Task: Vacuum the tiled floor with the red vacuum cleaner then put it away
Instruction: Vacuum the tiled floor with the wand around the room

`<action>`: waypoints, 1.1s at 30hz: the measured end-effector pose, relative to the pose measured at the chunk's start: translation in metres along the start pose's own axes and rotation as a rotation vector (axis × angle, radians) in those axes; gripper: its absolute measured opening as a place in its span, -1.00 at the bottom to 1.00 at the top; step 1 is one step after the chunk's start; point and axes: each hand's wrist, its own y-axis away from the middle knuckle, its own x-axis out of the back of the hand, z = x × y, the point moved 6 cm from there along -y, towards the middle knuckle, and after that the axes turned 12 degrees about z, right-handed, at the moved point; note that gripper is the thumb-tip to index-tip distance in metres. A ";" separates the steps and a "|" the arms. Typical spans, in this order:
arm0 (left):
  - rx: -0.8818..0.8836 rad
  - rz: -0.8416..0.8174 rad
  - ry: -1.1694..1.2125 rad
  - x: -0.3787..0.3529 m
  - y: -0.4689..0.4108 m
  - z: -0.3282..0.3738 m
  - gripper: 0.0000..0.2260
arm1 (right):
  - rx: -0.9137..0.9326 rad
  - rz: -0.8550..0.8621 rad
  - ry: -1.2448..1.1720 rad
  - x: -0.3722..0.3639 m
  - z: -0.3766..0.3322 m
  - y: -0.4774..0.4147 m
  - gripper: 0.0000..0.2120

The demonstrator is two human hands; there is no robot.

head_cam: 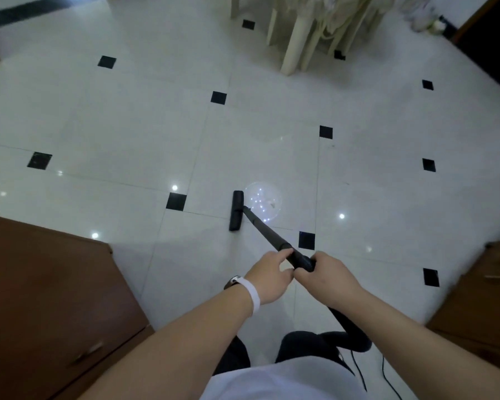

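From the head camera, both hands were wrapped around the upper end of the black wand [267,232] of the vacuum cleaner. The left hand [267,280], with a white band [251,295] at its wrist, had its fingers curled around the wand from the left. The right hand [326,274] gripped just beside it, fingers closed over the thicker handle section. The two hands were nearly touching.

The wand ran forward and left, down to the floor head [236,210], which lay flat on the white tiled floor [127,125] near a black inset tile. A round reflection of a ceiling light sat just right of the head. The black hose [350,327] curved back from the handle, under the right forearm, and thin cords trailed on the floor beside it. The red body of the cleaner was out of view.

The wand looked stiff and light, so it should steer easily from this high grip. The hose was flexible and would probably drag the body along behind. The glossy tiles should let the head slide readily. Brown wooden furniture [46,298] stood at the left and right edges, and pale chair legs [296,44] stood ahead, likely places for the head to knock.
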 end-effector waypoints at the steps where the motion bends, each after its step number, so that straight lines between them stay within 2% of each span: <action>1: -0.015 -0.015 -0.033 0.004 -0.002 -0.002 -0.53 | -0.009 -0.001 0.020 -0.002 -0.002 -0.001 -0.70; 5: -0.109 -0.059 -0.195 0.005 -0.007 -0.004 -0.47 | -0.053 -0.020 0.035 0.002 -0.002 -0.005 -0.71; 10: -0.195 -0.057 -0.314 -0.015 -0.016 0.012 -0.40 | -0.170 -0.002 -0.188 0.008 0.024 -0.005 -0.75; 15: -0.241 -0.111 -0.426 -0.043 -0.027 0.032 -0.43 | -0.257 -0.030 -0.353 0.009 0.056 -0.004 -0.79; 25: -0.201 -0.148 -0.556 -0.070 -0.082 0.082 -0.44 | -0.194 -0.049 -0.466 0.047 0.088 -0.066 -0.75; 33: -0.243 -0.136 -0.557 -0.099 -0.111 0.113 -0.45 | -0.218 -0.022 -0.539 0.068 0.119 -0.092 -0.74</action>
